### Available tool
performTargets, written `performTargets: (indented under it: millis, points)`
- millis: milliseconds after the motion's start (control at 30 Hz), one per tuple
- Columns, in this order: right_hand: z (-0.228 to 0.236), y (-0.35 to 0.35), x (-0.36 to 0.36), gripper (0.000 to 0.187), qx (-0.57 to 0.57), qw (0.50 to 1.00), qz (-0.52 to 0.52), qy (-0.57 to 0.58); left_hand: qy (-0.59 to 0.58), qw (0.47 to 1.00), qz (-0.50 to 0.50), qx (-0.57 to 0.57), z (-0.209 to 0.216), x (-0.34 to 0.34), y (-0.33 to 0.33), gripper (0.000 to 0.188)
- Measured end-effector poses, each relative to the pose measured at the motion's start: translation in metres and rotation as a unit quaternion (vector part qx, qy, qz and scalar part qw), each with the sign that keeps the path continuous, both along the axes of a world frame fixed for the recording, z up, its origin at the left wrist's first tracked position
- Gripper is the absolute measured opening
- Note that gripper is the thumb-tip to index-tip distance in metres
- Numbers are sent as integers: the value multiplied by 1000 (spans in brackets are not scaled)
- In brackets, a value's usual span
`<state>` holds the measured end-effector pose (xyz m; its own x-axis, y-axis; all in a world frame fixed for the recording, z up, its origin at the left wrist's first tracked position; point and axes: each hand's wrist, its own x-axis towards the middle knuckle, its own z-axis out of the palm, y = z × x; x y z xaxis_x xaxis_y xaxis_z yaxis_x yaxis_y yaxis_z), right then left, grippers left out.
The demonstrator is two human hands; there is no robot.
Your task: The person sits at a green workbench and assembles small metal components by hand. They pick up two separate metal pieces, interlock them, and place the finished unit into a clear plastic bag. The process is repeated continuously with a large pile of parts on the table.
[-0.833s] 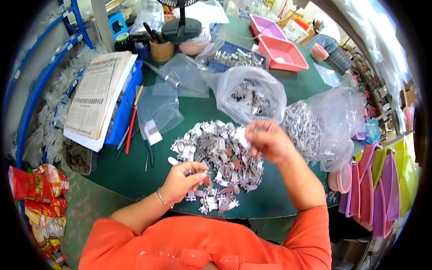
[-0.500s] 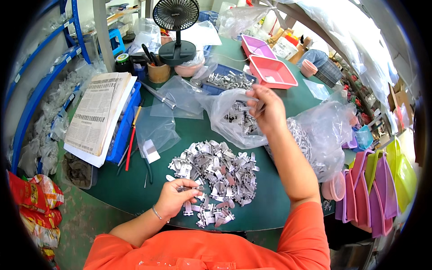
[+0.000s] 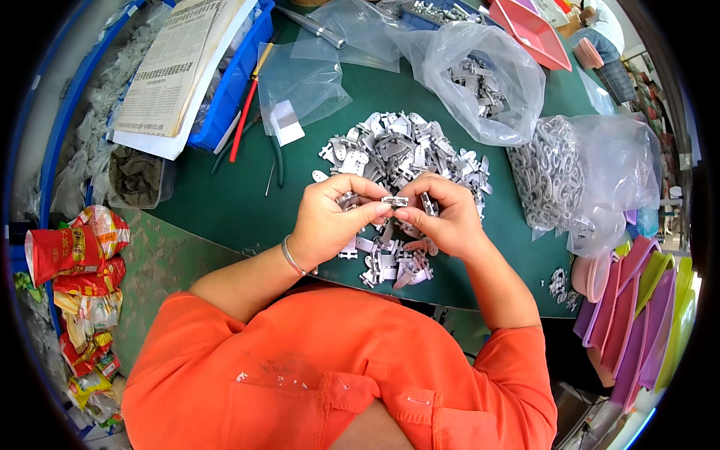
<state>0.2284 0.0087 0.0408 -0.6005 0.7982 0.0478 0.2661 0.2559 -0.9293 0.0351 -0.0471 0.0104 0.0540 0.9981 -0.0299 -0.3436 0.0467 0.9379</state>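
Note:
My left hand (image 3: pixel 322 222) and my right hand (image 3: pixel 450 223) meet over a heap of small silvery metal clips (image 3: pixel 409 146), which look hinged. Between the fingertips of both hands is one small metal clip (image 3: pixel 395 201). A second metal piece (image 3: pixel 429 204) is tucked among my right fingers, and another one (image 3: pixel 347 200) shows inside the curl of my left fingers. Beyond the heap, an open clear plastic bag (image 3: pixel 487 82) holds more metal pieces. My hands hide part of the heap.
On the right lies a clear bag of grey metal rings (image 3: pixel 551 176). To the left are a red-handled tool (image 3: pixel 244 120), pliers (image 3: pixel 279 161), a blue tray (image 3: pixel 236 82) with newspaper (image 3: pixel 169 67) and flat plastic bags (image 3: pixel 300 82). A pink tray (image 3: pixel 529 34) stands at the back; colored bins (image 3: pixel 630 307) are at right.
My right hand has come back from the open bag to meet my left hand over the heap, with metal pieces now in its fingers. The view has tilted downward.

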Motion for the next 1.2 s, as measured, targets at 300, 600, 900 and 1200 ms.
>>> performTargets:
  millis: [300,600,900,1200]
  points:
    - [-29,-2,17,18,-214,946,-4,244,-50,998,3,-29,6,-4,1,10]
    - [-18,3,7,14,-195,980,-12,33,413,908,6,72,-7,-36,7,14]
    - [-30,-5,-38,26,60,956,-6,-288,501,855,-72,116,-22,-36,3,20]
    - [-23,-7,-4,11,-168,986,-23,-4,555,815,-72,149,-21,-40,-7,30]
